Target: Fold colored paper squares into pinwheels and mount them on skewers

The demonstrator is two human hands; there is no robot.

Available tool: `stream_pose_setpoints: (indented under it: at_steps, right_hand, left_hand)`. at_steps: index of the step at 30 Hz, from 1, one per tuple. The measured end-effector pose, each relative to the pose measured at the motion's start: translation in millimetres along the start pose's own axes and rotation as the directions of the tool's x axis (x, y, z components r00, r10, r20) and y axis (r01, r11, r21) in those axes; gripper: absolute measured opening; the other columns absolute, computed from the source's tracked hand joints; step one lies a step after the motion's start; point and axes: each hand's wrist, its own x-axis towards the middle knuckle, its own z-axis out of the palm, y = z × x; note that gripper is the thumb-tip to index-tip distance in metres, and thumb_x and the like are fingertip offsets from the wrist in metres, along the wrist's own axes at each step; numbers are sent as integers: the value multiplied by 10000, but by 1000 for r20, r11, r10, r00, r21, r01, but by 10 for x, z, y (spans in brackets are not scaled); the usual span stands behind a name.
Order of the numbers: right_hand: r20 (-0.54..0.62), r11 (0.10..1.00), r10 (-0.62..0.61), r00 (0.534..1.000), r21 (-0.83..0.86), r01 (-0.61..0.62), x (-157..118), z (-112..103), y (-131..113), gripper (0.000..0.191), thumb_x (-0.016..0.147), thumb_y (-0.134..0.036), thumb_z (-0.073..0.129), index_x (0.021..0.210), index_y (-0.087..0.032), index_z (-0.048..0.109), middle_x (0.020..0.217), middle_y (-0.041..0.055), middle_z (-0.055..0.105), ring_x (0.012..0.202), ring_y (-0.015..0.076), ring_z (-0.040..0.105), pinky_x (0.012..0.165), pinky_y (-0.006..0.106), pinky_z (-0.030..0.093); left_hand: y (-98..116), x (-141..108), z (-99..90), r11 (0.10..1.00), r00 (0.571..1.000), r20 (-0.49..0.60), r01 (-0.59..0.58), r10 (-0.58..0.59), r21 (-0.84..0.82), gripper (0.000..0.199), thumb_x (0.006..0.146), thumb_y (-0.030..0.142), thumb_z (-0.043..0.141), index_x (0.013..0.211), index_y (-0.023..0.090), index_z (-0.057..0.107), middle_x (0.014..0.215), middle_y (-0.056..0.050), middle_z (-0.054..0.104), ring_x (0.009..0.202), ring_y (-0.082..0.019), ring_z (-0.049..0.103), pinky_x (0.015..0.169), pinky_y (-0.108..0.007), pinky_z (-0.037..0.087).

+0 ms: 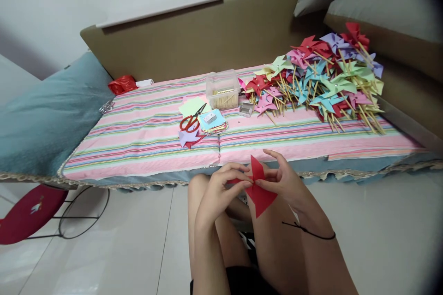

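A red paper pinwheel [264,200] without a visible stick is held above my lap, its points spread up and down. My left hand [226,189] pinches it at its left side near the centre. From the right, my right hand [282,179] grips it with thumb and fingers close to the middle, index finger raised. Past my knees on the striped cloth [138,136] lie red-handled scissors [189,122], a stack of coloured paper squares [212,122] and folded purple paper [188,137] with a red piece under it.
Finished paper pinwheels [337,85] on sticks form a large pile at the right. A clear plastic box [223,88] of sticks stands mid-sofa beside a small clear box [246,109]. A red bag [122,85] lies far left; a red stool [34,212] is on the floor.
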Motion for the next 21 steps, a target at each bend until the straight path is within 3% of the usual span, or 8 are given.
stream_pose_setpoints:
  at_steps: [3,6,10,17,21]
  right_hand:
    - [30,1000,10,1000,0,-10,-18,8,-10,915,630,-308,796,1379,-256,275,711,-9,720,698,230,694,663,354,517]
    - [60,1000,16,998,8,-17,-31,22,-16,896,640,-294,784,1377,-250,276,726,-3,726,698,221,696,663,348,517]
    - [72,999,21,997,28,-23,-32,41,-18,899,635,-282,784,1373,-247,273,716,-8,723,682,209,690,647,332,515]
    - [63,1000,22,998,-22,-21,-33,37,-19,878,646,-286,776,1371,-245,283,697,-14,716,682,218,691,636,334,513]
    - [63,999,24,998,-49,-21,-30,32,-12,861,663,-260,762,1372,-247,273,727,5,732,701,217,692,648,333,505]
  left_hand:
    - [-39,21,41,998,997,-65,34,-37,-44,88,765,256,679,834,241,733,964,-65,684,906,-208,627,789,-293,476]
    - [-53,35,63,983,986,-83,130,-141,-126,248,685,229,746,926,230,688,907,-48,701,749,-168,626,682,-262,472]
    - [-38,41,73,959,972,-65,208,-224,-192,272,652,232,767,900,216,656,795,-37,699,766,-173,640,683,-251,470]
    - [-9,22,75,955,955,-119,255,-274,-150,182,639,241,754,804,243,676,604,-3,656,542,-148,543,500,-236,360]
    - [-28,24,82,957,948,-151,264,-280,-118,184,617,219,752,781,240,672,583,6,643,510,-134,503,478,-227,324]
